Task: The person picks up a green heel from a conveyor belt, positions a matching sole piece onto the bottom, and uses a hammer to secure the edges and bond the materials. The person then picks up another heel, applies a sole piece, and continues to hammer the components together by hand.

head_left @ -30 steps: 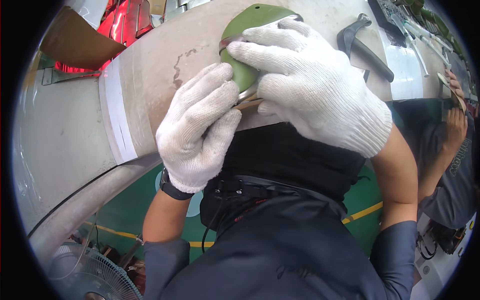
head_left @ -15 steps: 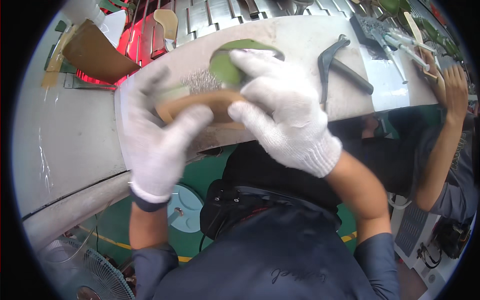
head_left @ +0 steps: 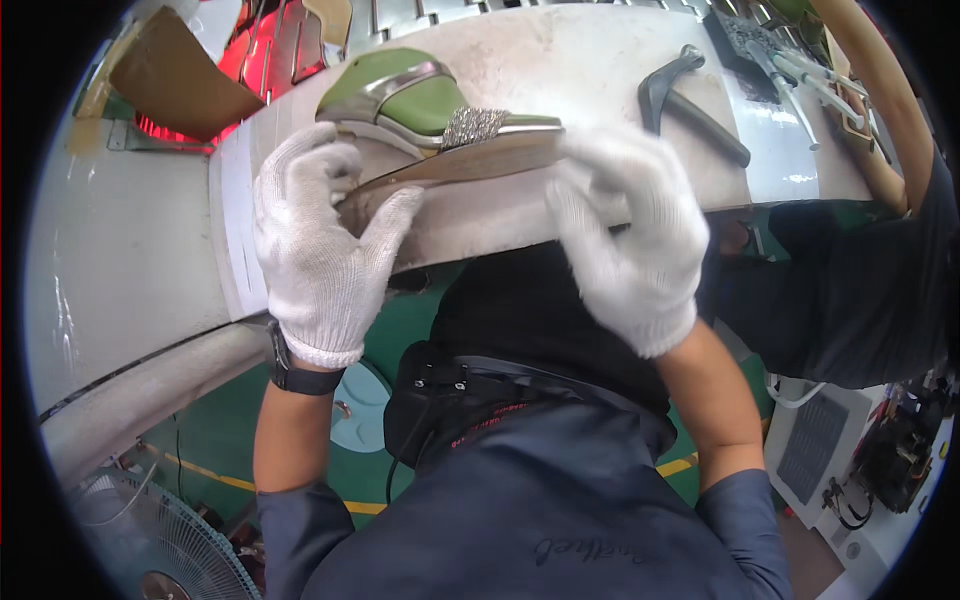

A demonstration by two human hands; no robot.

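A green heeled sandal [head_left: 430, 110] with a silver glittery strap and a tan sole lies on its side over the pale workbench [head_left: 560, 70]. My left hand [head_left: 315, 250], in a white knit glove, grips its heel end from below. My right hand [head_left: 630, 230], also gloved, holds the toe end of the sole with the fingertips. A black watch sits on my left wrist.
A dark metal hammer-like tool [head_left: 690, 100] lies on the bench to the right. Another person's arm [head_left: 880, 110] reaches in at the far right. A brown cardboard piece [head_left: 170, 80] and red parts [head_left: 270, 50] lie at the upper left. A fan [head_left: 140, 540] stands on the green floor.
The sandal has turned from being covered under my right palm to lying sideways between both hands; my right hand slid to the toe end and my left to the heel.
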